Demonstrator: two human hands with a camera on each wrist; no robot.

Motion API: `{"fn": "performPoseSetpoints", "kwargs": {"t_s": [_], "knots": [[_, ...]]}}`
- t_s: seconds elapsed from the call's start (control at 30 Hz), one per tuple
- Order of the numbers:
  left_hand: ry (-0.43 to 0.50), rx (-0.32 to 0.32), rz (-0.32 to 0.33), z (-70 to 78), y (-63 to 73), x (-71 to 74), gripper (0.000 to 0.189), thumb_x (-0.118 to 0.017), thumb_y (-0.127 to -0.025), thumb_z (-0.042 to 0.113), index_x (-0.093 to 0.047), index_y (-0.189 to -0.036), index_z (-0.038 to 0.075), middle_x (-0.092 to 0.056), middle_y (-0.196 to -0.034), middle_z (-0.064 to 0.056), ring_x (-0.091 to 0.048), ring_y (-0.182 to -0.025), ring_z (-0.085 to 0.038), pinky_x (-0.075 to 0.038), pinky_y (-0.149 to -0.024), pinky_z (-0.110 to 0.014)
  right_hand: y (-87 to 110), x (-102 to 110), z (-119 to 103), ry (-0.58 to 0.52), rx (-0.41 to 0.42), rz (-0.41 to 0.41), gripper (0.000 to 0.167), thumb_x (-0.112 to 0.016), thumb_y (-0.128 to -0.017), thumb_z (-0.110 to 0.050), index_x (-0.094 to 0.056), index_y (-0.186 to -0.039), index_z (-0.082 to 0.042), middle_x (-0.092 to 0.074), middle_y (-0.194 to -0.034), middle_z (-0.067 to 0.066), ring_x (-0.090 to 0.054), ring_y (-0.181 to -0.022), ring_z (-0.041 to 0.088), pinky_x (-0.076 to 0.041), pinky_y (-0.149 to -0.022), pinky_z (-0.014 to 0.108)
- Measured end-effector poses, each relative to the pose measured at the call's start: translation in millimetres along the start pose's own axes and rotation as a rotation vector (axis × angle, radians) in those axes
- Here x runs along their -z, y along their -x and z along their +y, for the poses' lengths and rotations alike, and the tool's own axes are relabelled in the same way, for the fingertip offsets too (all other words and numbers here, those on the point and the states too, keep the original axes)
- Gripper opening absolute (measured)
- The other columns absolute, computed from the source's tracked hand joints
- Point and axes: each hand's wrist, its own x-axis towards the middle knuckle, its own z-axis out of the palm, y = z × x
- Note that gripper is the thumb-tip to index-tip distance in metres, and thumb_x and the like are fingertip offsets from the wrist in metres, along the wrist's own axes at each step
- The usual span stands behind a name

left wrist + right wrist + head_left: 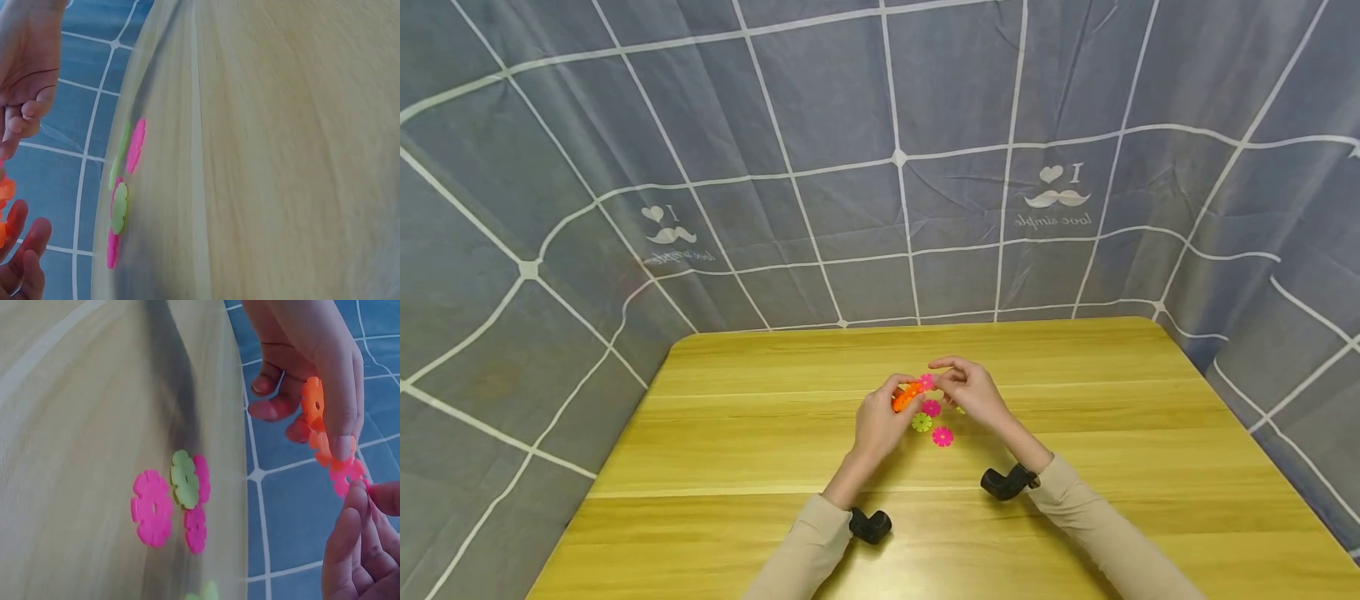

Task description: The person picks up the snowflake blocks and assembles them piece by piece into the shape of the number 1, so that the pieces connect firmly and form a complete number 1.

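My left hand (877,423) grips a short row of orange flower-shaped plastic discs (314,403) between thumb and fingers, raised above the table. At the row's end sits a pink notched disc (344,477); it meets the last orange disc, though how firmly they are joined is unclear. My right hand (976,398) pinches the far edge of that pink disc with thumb and index finger. Below the hands, a yellow-green disc (185,479) overlaps pink discs (195,530) on the table. A separate pink disc (152,508) lies closer to me.
Another yellow-green disc (961,409) shows partly under the right hand. The wooden table (737,467) reaches back to a grey curtain (835,208) with white lines. Black wrist cameras (871,527) are strapped at both cuffs.
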Motion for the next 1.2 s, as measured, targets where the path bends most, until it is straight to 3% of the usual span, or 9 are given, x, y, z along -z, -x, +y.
{"fn": "performPoseSetpoints", "kwargs": {"t_s": [0.13, 0.23, 0.37, 0.57, 0.73, 0.87, 0.97, 1.07, 1.2], "knots": [[0.009, 0.001, 0.016, -0.2, 0.8, 0.2, 0.023, -0.066, -0.089, 0.031, -0.066, -0.107, 0.016, -0.067, -0.075, -0.003, -0.046, -0.053, -0.004, -0.036, -0.048, -0.019, 0.6, 3.0, -0.4, 0.016, 0.016, -0.028, 0.028, -0.058, -0.096, -0.012, -0.061, -0.119, 0.002, -0.067, -0.095, 0.028, -0.060, -0.062, 0.026, -0.054, -0.056, 0.036], [0.024, 0.005, 0.023, -1.1, 2.0, 1.3, 0.025, -0.065, -0.091, 0.032, -0.066, -0.108, 0.015, -0.067, -0.076, -0.004, -0.048, -0.055, -0.005, -0.037, -0.050, -0.018, 1.6, 3.8, 2.4, 0.030, 0.028, -0.037, 0.025, -0.056, -0.096, -0.011, -0.062, -0.118, 0.001, -0.067, -0.097, 0.027, -0.061, -0.066, 0.034, -0.055, -0.057, 0.040], [0.044, 0.021, 0.013, -2.9, 3.5, 3.9, 0.025, -0.063, -0.092, 0.033, -0.065, -0.108, 0.014, -0.067, -0.080, -0.004, -0.052, -0.059, -0.006, -0.040, -0.053, -0.019, 3.9, 4.5, 9.7, 0.081, 0.053, -0.048, 0.024, -0.057, -0.095, -0.009, -0.063, -0.115, 0.002, -0.066, -0.096, 0.026, -0.061, -0.066, 0.038, -0.053, -0.054, 0.036], [0.097, 0.073, -0.030, -3.6, 3.6, 6.1, 0.021, -0.061, -0.093, 0.032, -0.066, -0.103, 0.014, -0.069, -0.085, -0.003, -0.054, -0.068, -0.009, -0.042, -0.058, -0.021, 6.0, 5.8, 20.1, 0.229, 0.041, -0.105, 0.022, -0.061, -0.089, -0.007, -0.067, -0.109, 0.000, -0.067, -0.091, 0.013, -0.054, -0.055, 0.019, -0.041, -0.049, 0.020], [0.246, 0.128, -0.054, -5.4, 3.1, 4.1, 0.018, -0.062, -0.093, 0.021, -0.064, -0.106, 0.009, -0.069, -0.089, -0.007, -0.056, -0.071, -0.011, -0.044, -0.059, -0.019, 6.5, 8.3, 27.6, 0.278, 0.030, -0.152, 0.022, -0.065, -0.085, -0.004, -0.067, -0.107, 0.000, -0.066, -0.090, 0.011, -0.046, -0.057, 0.008, -0.039, -0.051, 0.019], [0.422, 0.188, -0.070, -7.0, 2.9, 3.9, 0.021, -0.058, -0.095, 0.011, -0.059, -0.116, 0.006, -0.068, -0.095, -0.017, -0.063, -0.073, -0.028, -0.044, -0.052, -0.018, 8.0, 11.4, 31.9, 0.308, 0.007, -0.208, 0.024, -0.069, -0.084, -0.007, -0.068, -0.107, 0.000, -0.067, -0.089, 0.010, -0.046, -0.056, 0.008, -0.039, -0.050, 0.020], [0.502, 0.221, -0.081, -8.6, 2.7, 5.2, 0.027, -0.053, -0.097, 0.008, -0.056, -0.125, 0.007, -0.066, -0.097, -0.025, -0.064, -0.074, -0.036, -0.041, -0.047, -0.017, 9.6, 13.5, 34.0, 0.314, -0.023, -0.259, 0.026, -0.071, -0.083, -0.008, -0.067, -0.107, 0.000, -0.066, -0.087, 0.008, -0.047, -0.057, 0.008, -0.041, -0.050, 0.020], [0.548, 0.239, -0.091, -8.3, 2.7, 8.3, 0.030, -0.050, -0.098, 0.006, -0.055, -0.128, 0.006, -0.063, -0.095, -0.028, -0.061, -0.066, -0.030, -0.038, -0.044, -0.016, 11.5, 14.8, 36.3, 0.318, -0.031, -0.304, 0.027, -0.071, -0.082, -0.006, -0.066, -0.107, 0.001, -0.064, -0.085, 0.007, -0.050, -0.060, 0.009, -0.044, -0.051, 0.021], [0.561, 0.262, -0.100, 3.2, 4.2, 19.7, 0.029, -0.051, -0.097, 0.004, -0.056, -0.126, 0.000, -0.062, -0.083, -0.017, -0.054, -0.059, -0.012, -0.040, -0.046, -0.018, 12.6, 13.7, 40.5, 0.320, -0.031, -0.334, 0.026, -0.073, -0.080, -0.005, -0.066, -0.105, 0.001, -0.065, -0.084, 0.006, -0.055, -0.065, 0.010, -0.049, -0.054, 0.023]]}}
